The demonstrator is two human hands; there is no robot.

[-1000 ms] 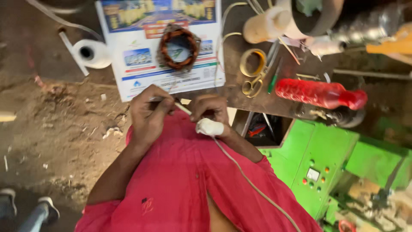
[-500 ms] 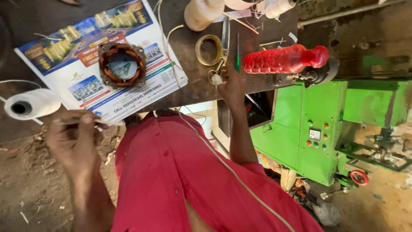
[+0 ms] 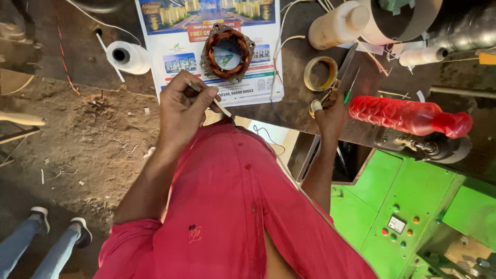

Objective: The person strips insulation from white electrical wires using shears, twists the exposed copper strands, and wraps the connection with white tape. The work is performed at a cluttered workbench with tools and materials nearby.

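Both hands work apart, at the near edge of a dark workbench [image 3: 82,57]. Left hand [image 3: 183,106] is closed, pinching a thin pale stick [image 3: 219,106] between thumb and fingers, its tip pointing down toward the red shirt [image 3: 232,206]. Right hand [image 3: 330,114] grips the handles of a pair of scissors [image 3: 338,77], whose blades point away across the bench.

Just beyond the left hand lies a printed leaflet [image 3: 170,57], and on it sits a round motor winding [image 3: 226,49] with copper coils. Farther left of that hand a white spool of thread [image 3: 129,57] lies on its side. Beside the scissors sits a roll of tape [image 3: 321,74], with a cream plastic bottle [image 3: 338,26] past it. Right of the right hand a red plastic bottle [image 3: 408,116] lies on its side, close to the knuckles, over a green machine [image 3: 403,206] with small buttons. A thin white cord [image 3: 281,157] runs from below the right hand down across the shirt. Another person's feet in shoes [image 3: 59,227] stand on the dirt floor, well away at the lower left.
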